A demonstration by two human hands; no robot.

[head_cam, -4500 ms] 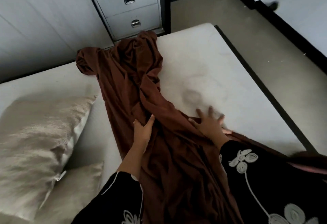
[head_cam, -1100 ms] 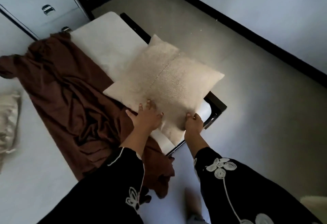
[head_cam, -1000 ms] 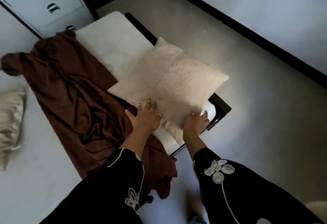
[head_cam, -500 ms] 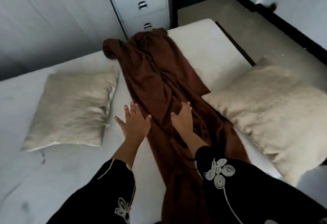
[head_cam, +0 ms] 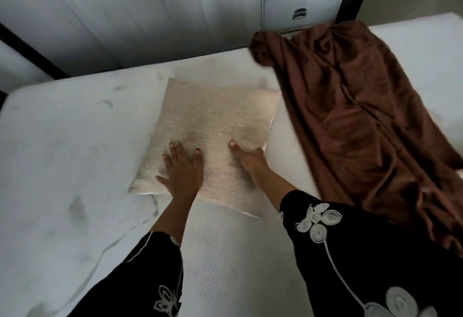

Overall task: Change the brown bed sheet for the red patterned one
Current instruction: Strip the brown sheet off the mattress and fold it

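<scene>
Lying flat and spread, left hand (head_cam: 183, 174) presses the beige pillow (head_cam: 215, 116) near the mattress's (head_cam: 62, 141) far edge; right hand (head_cam: 248, 160) pinches its side.

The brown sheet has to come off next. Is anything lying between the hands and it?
Nothing visible does. The brown sheet lies bunched to the right of the pillow. The left hand rests flat on the pillow. The right hand holds its right edge, with only bare mattress between that hand and the sheet.
</scene>
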